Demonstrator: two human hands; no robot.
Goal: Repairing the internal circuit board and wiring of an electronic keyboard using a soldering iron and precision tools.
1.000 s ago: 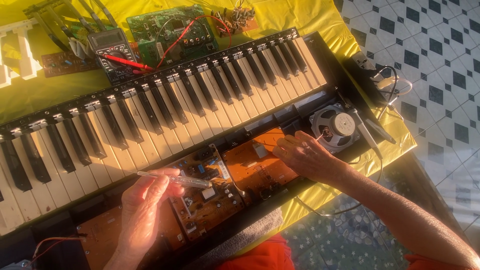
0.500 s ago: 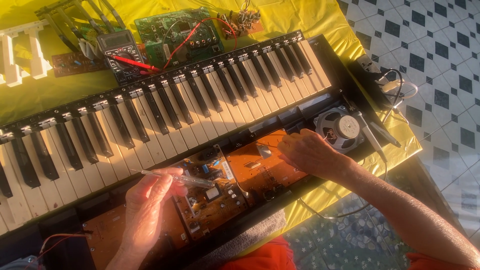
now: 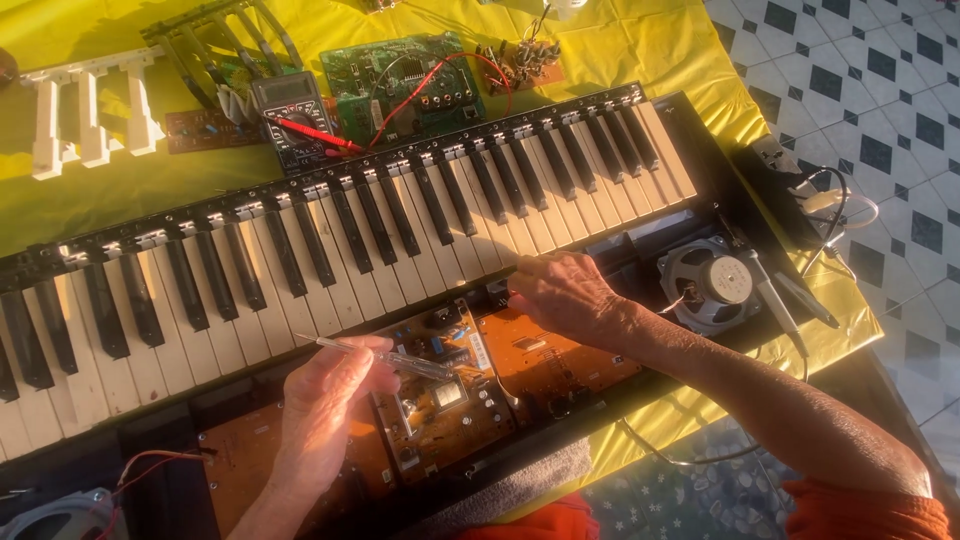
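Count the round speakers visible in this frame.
2. One speaker sits at the keyboard case's right end, beyond the right hand. Another speaker shows partly at the bottom-left corner, near the left hand. Others may be hidden.

Warm, low golden light rakes in from the upper left, glaring on the bright yellow cloth (image 3: 640,45); the black-and-white piano keys (image 3: 330,240) cast long shadows; the lower left corner lies dim, edges slightly soft
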